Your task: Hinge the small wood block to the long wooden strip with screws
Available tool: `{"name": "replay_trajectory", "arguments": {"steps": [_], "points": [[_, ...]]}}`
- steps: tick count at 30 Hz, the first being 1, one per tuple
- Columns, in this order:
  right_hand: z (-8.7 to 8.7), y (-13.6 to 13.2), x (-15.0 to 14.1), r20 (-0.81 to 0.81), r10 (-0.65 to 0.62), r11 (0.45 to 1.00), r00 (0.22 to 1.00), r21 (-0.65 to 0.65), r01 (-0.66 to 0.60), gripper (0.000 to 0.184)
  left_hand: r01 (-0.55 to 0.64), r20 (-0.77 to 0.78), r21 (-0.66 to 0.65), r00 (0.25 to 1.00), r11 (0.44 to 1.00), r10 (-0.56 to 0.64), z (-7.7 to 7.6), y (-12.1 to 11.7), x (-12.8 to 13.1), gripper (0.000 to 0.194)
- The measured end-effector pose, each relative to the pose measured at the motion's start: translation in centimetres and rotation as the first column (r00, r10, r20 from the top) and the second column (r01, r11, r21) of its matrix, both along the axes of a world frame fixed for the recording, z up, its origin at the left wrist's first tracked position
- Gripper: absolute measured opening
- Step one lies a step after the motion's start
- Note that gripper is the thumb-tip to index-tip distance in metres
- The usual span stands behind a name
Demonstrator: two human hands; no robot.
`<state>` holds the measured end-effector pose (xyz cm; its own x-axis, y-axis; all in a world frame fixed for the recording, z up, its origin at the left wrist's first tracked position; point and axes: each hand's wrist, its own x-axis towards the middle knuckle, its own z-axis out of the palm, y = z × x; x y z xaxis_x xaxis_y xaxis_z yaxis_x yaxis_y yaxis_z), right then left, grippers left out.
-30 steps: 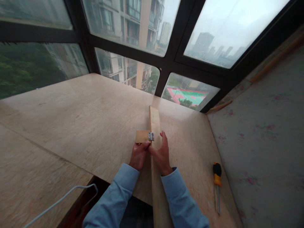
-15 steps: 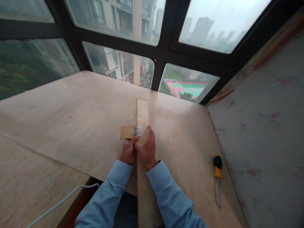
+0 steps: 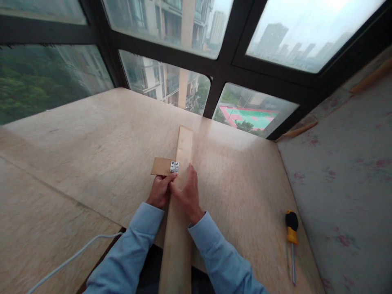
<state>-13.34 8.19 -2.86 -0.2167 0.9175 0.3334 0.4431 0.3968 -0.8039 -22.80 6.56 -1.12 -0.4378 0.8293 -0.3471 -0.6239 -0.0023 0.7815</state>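
A long wooden board [image 3: 177, 253] runs from my lap out over the stone-patterned surface. At its left edge sits a small metal hinge [image 3: 174, 167], which joins it to a short wooden piece [image 3: 160, 166] sticking out to the left. My left hand [image 3: 159, 190] is closed on the near edge of the short piece, its thumb by the hinge. My right hand [image 3: 188, 196] grips across the long board just below the hinge, thumb on the left edge and fingers along the right edge. The undersides of both wooden parts are hidden.
A yellow and black screwdriver [image 3: 292, 232] lies at the right, near the flower-patterned wall [image 3: 343, 196]. A white cable [image 3: 73, 257] crosses the lower left, by a dark gap in the surface. Dark-framed windows [image 3: 165, 53] stand behind the marble-like top [image 3: 92, 151].
The long board has swung so its near end lies further left, and the hinged short piece has shifted left with both hands. My hands keep their hold; the camera view has also moved.
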Motion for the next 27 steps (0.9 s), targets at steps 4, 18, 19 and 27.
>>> {"name": "replay_trajectory", "arguments": {"steps": [4, 18, 19, 27], "points": [[-1.1, -0.3, 0.5, 0.030, 0.083, 0.996, 0.996, -0.017, -0.082, 0.104, -0.004, 0.008, -0.045, 1.000, 0.999, 0.004, -0.3, 0.1, -0.8, 0.041], [-2.2, -1.5, -0.3, 0.044, 0.027, 0.999, 0.999, -0.036, -0.026, 0.094, 0.021, 0.005, -0.079, 1.000, 0.997, -0.021, -1.2, 0.3, -1.0, 0.040], [-2.1, -1.5, -0.3, 0.039, 0.023, 0.999, 0.999, -0.038, -0.022, 0.094, 0.019, 0.009, -0.078, 1.000, 0.997, -0.018, -1.2, 0.3, -1.0, 0.040], [-1.9, -1.5, -0.8, 0.032, 0.017, 0.999, 0.999, -0.036, -0.016, 0.091, 0.016, 0.132, -0.022, 0.991, 1.000, -0.013, -0.6, 0.0, -1.0, 0.032]]}}
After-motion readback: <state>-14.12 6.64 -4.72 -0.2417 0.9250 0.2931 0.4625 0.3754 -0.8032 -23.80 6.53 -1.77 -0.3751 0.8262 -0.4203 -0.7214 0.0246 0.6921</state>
